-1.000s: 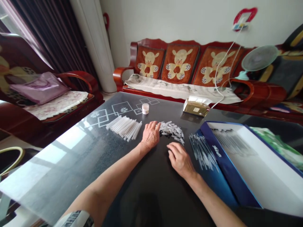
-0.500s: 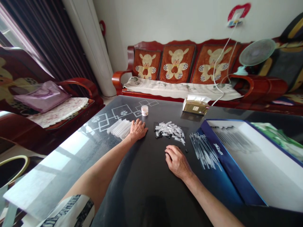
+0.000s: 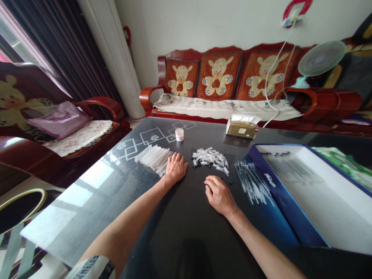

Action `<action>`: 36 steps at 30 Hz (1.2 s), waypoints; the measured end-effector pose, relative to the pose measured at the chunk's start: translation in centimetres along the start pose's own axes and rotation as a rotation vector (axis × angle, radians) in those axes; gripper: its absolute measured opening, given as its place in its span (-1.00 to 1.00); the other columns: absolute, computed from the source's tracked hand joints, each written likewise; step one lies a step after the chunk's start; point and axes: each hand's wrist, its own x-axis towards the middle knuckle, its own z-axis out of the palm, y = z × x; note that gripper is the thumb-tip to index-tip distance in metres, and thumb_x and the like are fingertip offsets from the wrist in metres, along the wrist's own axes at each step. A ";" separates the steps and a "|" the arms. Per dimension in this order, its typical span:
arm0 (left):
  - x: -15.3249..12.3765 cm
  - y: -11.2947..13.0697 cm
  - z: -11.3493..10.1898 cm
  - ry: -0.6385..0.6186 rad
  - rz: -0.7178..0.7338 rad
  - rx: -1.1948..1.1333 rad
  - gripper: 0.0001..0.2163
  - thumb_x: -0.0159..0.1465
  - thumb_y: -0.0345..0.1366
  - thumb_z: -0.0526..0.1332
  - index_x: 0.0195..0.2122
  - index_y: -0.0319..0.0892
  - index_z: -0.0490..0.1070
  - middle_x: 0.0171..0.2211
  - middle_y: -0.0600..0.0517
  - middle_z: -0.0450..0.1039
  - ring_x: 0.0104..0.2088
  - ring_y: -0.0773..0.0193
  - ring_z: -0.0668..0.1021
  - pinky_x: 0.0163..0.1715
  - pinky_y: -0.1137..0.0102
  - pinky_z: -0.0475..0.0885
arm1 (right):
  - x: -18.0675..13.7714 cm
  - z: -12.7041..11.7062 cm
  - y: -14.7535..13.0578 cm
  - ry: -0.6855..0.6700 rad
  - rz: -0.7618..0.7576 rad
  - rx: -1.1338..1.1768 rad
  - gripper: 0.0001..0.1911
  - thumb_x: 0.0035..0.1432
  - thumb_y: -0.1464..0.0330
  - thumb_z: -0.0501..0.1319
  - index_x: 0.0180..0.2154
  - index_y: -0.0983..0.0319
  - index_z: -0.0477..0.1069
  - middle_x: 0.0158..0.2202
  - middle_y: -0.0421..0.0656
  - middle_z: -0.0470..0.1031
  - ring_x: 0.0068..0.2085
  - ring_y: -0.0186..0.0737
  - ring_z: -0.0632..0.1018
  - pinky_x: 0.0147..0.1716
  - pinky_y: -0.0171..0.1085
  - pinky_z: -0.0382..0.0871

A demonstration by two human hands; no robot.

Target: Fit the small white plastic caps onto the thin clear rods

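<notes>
My left hand [image 3: 176, 168] lies palm down on the dark table, fingers stretched out, at the right edge of a pile of clear white plastic tubes [image 3: 153, 158]. My right hand [image 3: 219, 194] rests on the table with its fingers curled in; whatever they may hold is hidden. Beyond it is a heap of short white pieces and black caps [image 3: 210, 159]. One small black cap [image 3: 231, 182] sits apart, just right of that hand. Farther right, a bundle of thin clear rods with dark ends [image 3: 253, 183] lies against the blue box.
The open blue box [image 3: 290, 211] with a white inside holds a row of clear rods with dark tips [image 3: 290, 166]. A small round jar [image 3: 179, 134] and a tissue box [image 3: 242, 128] stand toward the far edge. Green packaging [image 3: 344, 166] shows behind the box.
My left hand has slid slightly right and nearer, uncovering more of the tube pile. My right hand stays curled in nearly the same place. The view has shifted a little.
</notes>
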 end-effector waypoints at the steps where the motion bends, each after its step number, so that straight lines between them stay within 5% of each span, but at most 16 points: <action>1: -0.1 0.3 -0.1 -0.001 0.007 -0.010 -0.63 0.38 -0.15 0.00 0.08 -0.24 0.35 0.17 -0.16 0.29 0.25 -0.03 0.21 0.18 0.08 0.16 | 0.0 0.0 0.0 -0.002 0.000 -0.001 -0.80 0.19 0.54 0.06 -0.24 0.25 0.42 -0.16 -0.02 0.45 -0.08 -0.09 0.47 -0.02 -0.09 0.40; 10: -0.9 -1.3 -2.8 0.064 -0.044 -0.057 -0.64 0.39 -0.20 -0.03 0.14 -0.18 0.30 0.18 -0.13 0.29 0.24 0.00 0.26 0.12 0.10 0.25 | 0.1 -0.2 -0.2 0.012 0.004 0.016 -0.78 0.18 0.55 0.06 -0.25 0.24 0.44 -0.18 -0.03 0.46 -0.10 -0.10 0.48 -0.05 -0.09 0.42; 21: -4.7 -0.3 -1.4 0.050 0.012 -0.055 -0.66 0.36 -0.22 0.02 0.13 -0.15 0.30 0.17 -0.13 0.29 0.22 0.00 0.27 0.10 0.11 0.29 | 0.1 -0.1 -0.1 0.010 0.013 0.009 -0.78 0.17 0.56 0.05 -0.26 0.26 0.43 -0.19 -0.03 0.46 -0.11 -0.11 0.47 -0.03 -0.09 0.40; 26: -4.2 0.0 -2.2 0.150 0.074 -0.057 -0.80 0.32 -0.23 0.11 -0.14 -0.14 0.46 0.14 -0.12 0.31 0.21 0.02 0.27 0.10 0.15 0.29 | 0.1 -0.1 -0.2 0.011 0.008 0.010 -0.77 0.16 0.57 0.06 -0.25 0.25 0.44 -0.19 -0.04 0.46 -0.11 -0.10 0.47 -0.03 -0.09 0.40; 36: -4.0 0.9 -3.2 0.029 0.007 0.020 -0.82 0.25 -0.22 0.19 -0.41 -0.16 0.48 -0.10 -0.14 0.44 0.08 -0.04 0.37 -0.02 0.15 0.37 | 0.1 -0.1 -0.2 0.022 0.009 0.015 -0.77 0.16 0.56 0.06 -0.25 0.24 0.45 -0.20 -0.05 0.47 -0.12 -0.11 0.48 -0.04 -0.08 0.41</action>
